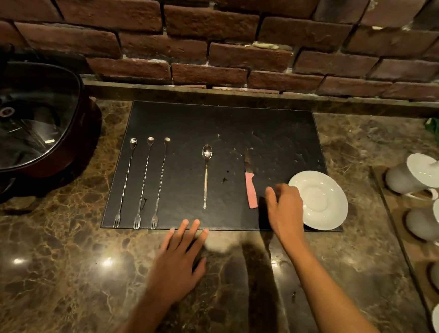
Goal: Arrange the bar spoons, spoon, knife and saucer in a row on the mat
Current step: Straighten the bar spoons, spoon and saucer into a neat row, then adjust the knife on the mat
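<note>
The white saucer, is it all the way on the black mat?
Not fully. The saucer lies flat, but its right rim hangs past the mat's right edge.

Two bare forearms come in from the near edge, with no sleeves, watch, bracelet or rings on either. The left hand is broad-backed with long, slim fingers and short nails. The right hand is slightly blurred, its wrist narrow.

Three twisted bar spoons, a spoon and a pink-handled knife lie parallel on the black mat, white saucer overhanging its right edge.
</note>
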A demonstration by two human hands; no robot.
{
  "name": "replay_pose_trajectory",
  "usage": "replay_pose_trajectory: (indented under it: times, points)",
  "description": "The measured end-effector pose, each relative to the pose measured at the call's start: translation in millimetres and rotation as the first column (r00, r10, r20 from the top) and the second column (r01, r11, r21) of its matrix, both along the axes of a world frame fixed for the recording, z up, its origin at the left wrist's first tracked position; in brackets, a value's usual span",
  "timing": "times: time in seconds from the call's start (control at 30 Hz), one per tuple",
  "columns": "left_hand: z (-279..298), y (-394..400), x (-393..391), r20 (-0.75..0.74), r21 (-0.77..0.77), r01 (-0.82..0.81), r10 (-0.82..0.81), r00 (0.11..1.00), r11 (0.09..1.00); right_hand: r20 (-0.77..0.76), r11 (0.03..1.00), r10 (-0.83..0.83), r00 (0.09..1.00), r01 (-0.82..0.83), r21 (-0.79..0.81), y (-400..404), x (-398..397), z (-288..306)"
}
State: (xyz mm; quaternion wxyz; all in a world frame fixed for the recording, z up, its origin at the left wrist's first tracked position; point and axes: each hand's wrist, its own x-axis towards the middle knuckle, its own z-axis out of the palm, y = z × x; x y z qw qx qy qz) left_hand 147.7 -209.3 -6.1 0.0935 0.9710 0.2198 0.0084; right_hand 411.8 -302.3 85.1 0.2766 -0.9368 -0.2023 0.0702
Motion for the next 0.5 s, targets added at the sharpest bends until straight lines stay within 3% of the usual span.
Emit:
replay_pose_trajectory:
  times: [0.13, 0.23, 0.33, 0.4, 0.5]
  points:
    - [18, -9, 11, 0.018, 0.035, -0.086, 0.086, 0.996, 0.996, -0.028, 0.990, -0.042, 0.999, 0.046, 0.133, -59, 26, 22]
    - [37, -33, 45, 0.096, -0.084, -0.348, 0.355, 0.930, 0.934, -0.051, 0.970, -0.109, 0.993, 0.117, 0.213, -104, 55, 34]
    - [58, -65, 96, 0.124, -0.378, -0.511, 0.589, 0.799, 0.772, -0.158, 0.956, -0.144, 0.977, 0.179, 0.234, -135, 84, 40]
    - [72, -84, 137, 0.124, -0.576, -0.504, 0.678, 0.725, 0.644, -0.232, 0.939, -0.121, 0.965, 0.187, 0.288, -146, 103, 40]
    - [85, -101, 193, 0.002, -0.782, -0.479, 0.770, 0.639, 0.400, -0.340, 0.924, -0.105, 0.935, 0.218, 0.314, -150, 126, 32]
